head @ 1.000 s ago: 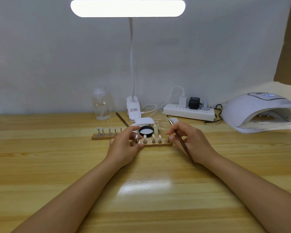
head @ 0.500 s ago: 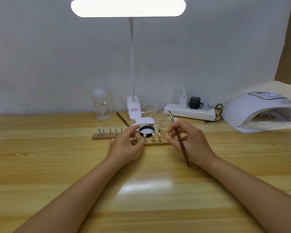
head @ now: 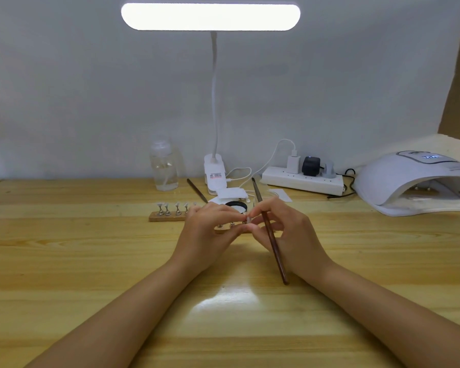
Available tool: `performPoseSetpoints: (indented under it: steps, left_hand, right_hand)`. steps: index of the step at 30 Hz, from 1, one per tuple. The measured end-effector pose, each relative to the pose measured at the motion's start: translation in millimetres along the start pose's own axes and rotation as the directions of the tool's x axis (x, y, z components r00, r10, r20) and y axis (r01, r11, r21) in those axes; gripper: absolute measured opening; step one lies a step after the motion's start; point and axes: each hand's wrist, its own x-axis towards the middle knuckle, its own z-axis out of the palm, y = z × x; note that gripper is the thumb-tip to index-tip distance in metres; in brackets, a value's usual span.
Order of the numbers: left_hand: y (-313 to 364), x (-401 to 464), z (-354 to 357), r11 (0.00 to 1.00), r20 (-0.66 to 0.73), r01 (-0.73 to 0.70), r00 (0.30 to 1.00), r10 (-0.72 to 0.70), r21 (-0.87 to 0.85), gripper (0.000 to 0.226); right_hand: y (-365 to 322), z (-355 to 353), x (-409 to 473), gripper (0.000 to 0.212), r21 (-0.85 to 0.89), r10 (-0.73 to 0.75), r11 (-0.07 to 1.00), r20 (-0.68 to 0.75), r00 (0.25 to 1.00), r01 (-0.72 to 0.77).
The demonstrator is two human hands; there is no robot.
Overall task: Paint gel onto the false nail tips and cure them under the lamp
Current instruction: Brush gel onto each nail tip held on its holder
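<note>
Both hands meet over the near wooden strip (head: 221,230) of nail stands. My left hand (head: 207,233) and my right hand (head: 290,235) pinch one small nail stand with a pale tip (head: 248,218) between their fingertips, lifted just above the strip. My right hand also holds a brown brush (head: 270,236), its handle slanting down toward me. A second wooden strip (head: 168,215) with several tipped stands lies to the left. The open black gel pot (head: 237,205) sits just behind the hands. The white curing lamp (head: 409,179) stands at the right.
A clear bottle (head: 164,168), the clip base of the white desk lamp (head: 215,173) and a power strip (head: 302,179) line the back of the wooden table (head: 91,274). Another brush (head: 197,190) lies behind the left strip. White pads (head: 231,193) sit by the pot.
My right hand has lifted a nail stand off the right end of the near strip and brought it left. My left hand has moved in to pinch it too.
</note>
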Motion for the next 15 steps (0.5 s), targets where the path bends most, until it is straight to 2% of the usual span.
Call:
performPoseSetpoints:
  steps: [3, 6, 8, 10, 13, 15]
  left_hand:
    - [2, -1, -1, 1.000, -0.010, -0.026, 1.000, 0.026, -0.008, 0.026]
    - [0, -1, -1, 1.000, -0.010, -0.013, 1.000, 0.013, -0.021, 0.018]
    - [-1, -1, -1, 0.998, -0.028, 0.037, 0.999, -0.039, -0.043, 0.008]
    - [-2, 0, -1, 0.991, -0.077, 0.100, 0.991, -0.107, -0.094, 0.007]
    - [-3, 0, -1, 0.970, -0.126, 0.159, 0.975, -0.184, -0.185, 0.012]
    - [-2, 1, -2, 0.959, -0.124, 0.173, 0.971, -0.204, -0.224, 0.020]
  right_hand:
    - [0, 0, 0, 0.019, 0.029, 0.025, 0.999, -0.007, 1.000, -0.025]
    - [-1, 2, 1, 0.017, 0.025, 0.015, 1.000, -0.016, 1.000, -0.015]
    - [0, 0, 2, 0.016, -0.060, -0.016, 0.998, -0.057, 0.998, 0.013]
    - [3, -7, 5, 0.022, -0.127, -0.018, 0.992, -0.121, 0.992, 0.003]
    - [6, -19, 13, 0.040, -0.006, 0.114, 0.993, -0.254, 0.960, -0.120]
    - [7, -26, 22, 0.043, 0.048, 0.197, 0.980, -0.329, 0.924, -0.192]
